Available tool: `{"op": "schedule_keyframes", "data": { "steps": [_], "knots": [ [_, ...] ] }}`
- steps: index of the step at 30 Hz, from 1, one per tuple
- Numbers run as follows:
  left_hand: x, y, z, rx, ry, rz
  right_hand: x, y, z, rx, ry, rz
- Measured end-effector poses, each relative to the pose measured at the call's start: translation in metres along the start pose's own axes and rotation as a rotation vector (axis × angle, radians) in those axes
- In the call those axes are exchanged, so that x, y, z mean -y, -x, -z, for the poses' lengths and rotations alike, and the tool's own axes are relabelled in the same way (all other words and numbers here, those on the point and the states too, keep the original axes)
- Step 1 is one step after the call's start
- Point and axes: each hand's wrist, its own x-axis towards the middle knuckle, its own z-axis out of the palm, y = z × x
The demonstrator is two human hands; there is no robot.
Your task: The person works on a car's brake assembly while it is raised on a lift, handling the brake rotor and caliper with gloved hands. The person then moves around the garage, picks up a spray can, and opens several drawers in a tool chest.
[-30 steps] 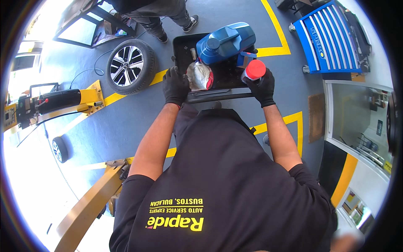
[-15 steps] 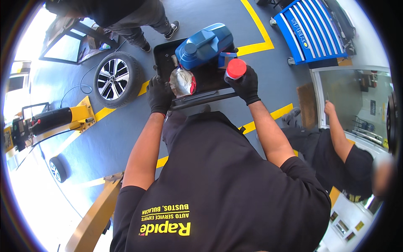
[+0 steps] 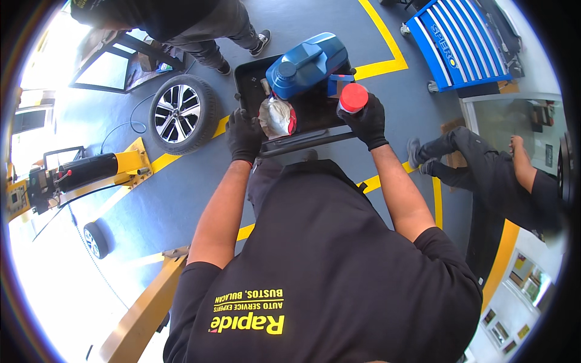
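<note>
A black tray (image 3: 315, 137) is carried level in front of me. My left hand (image 3: 244, 136), in a black glove, is closed on its near left corner. At the near right corner my gloved right hand (image 3: 369, 124) is closed on the rim. A red-capped container (image 3: 353, 97) rests against its fingers; whether they also grip it I cannot tell. Inside the tray a large blue jug (image 3: 308, 65) lies tilted across the far side. Crumpled silver foil packaging (image 3: 276, 116) with some red sits near my left hand, and a small blue box (image 3: 340, 78) beside the jug.
A loose car wheel (image 3: 183, 115) is on the floor to the left, near a yellow lift arm (image 3: 130, 163). Another person (image 3: 206, 30) stands ahead by a metal stand (image 3: 121, 63). A blue tool cabinet (image 3: 457, 45) is far right; a second person (image 3: 478, 157) is at right.
The surroundings have shifted slightly right in view. On the right, the person has moved, showing more leg and lowering the raised hand. My hands keep the same hold on the tray.
</note>
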Motion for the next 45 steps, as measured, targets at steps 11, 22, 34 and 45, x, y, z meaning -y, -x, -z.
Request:
{"op": "schedule_keyframes", "data": {
  "steps": [11, 22, 34, 45],
  "knots": [
    [0.011, 0.004, -0.014, -0.021, 0.068, -0.019, 0.007, -0.003, 0.006, 0.033, 0.022, 0.014],
    [0.006, 0.003, -0.002, -0.047, 0.09, -0.085, 0.033, -0.016, 0.019, -0.036, -0.037, 0.059],
    [0.005, 0.006, -0.005, -0.022, 0.141, -0.045, 0.02, -0.006, 0.044, -0.027, -0.119, -0.039],
    [0.017, -0.006, -0.001, 0.133, -0.075, -0.081, 0.021, -0.004, 0.041, -0.011, -0.096, -0.052]
  ]
}}
